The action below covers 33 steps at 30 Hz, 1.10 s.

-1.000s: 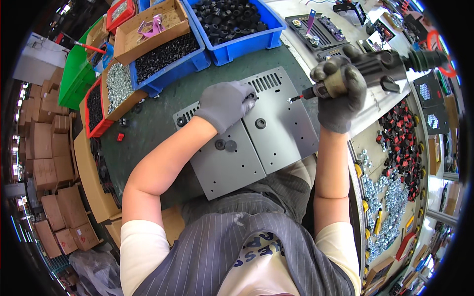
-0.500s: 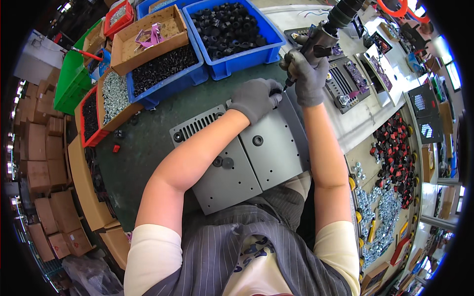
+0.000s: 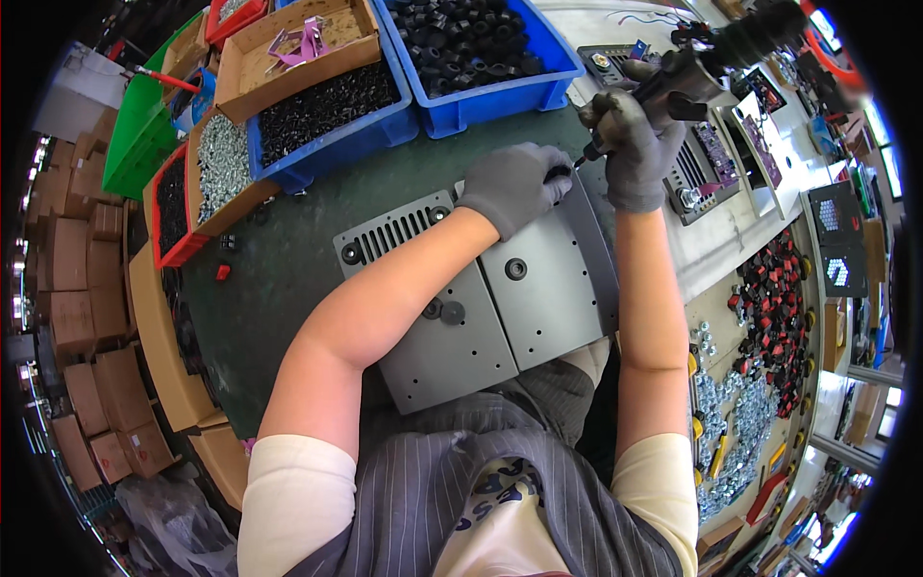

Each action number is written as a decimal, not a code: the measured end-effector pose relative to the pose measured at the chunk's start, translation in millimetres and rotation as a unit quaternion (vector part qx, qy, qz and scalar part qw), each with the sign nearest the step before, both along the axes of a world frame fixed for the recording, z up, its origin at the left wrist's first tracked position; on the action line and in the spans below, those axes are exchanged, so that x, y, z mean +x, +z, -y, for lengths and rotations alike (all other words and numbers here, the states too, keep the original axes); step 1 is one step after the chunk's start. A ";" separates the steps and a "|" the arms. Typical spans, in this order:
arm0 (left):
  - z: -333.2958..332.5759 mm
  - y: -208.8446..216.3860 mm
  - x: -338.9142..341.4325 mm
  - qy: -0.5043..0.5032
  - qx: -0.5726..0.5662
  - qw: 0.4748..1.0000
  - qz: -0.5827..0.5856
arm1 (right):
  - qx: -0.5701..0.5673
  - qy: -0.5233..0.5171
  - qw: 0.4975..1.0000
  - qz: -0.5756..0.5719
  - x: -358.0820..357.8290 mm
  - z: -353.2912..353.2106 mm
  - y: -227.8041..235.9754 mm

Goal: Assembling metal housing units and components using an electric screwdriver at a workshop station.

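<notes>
In the grey-gloved fist of my right hand is a dark power screwdriver, tilted up to the right. Its tip comes down close to the fingertips of my left hand. That hand, also in a grey glove, rests over the far edge of a grey metal panel with its fingers curled together; a dark bit shows between them, too hidden to name. Black round feet sit on the panel, and a loose dark disc lies near one. Slots run along the panel's far left part. My lap is under its near edge.
Beyond the panel stand a blue bin of black round parts, another blue bin of dark screws and a cardboard tray. Small red boxes are at the left. Silver hardware and red-black parts lie at the right.
My right hand and the screwdriver have moved slightly right, and the screwdriver leans further to the right. My left hand stays at the panel's far edge. The view has shifted a little.
</notes>
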State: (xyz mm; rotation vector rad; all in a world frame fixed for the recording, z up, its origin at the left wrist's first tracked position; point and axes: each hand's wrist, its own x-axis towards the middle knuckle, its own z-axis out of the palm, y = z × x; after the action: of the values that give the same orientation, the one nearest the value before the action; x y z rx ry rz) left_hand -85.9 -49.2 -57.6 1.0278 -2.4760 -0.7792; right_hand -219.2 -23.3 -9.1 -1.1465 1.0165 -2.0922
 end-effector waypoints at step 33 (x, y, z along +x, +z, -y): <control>-47.1 24.3 134.0 0.186 0.622 0.597 -0.471 | -0.039 0.073 0.996 0.025 13.6 0.1 13.6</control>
State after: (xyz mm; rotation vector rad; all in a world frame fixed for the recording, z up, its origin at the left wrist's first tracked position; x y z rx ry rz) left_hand 48.1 -2.1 -33.3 0.9305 -0.5232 -2.2004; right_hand -205.6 -23.4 4.5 -1.1634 0.8084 -2.0488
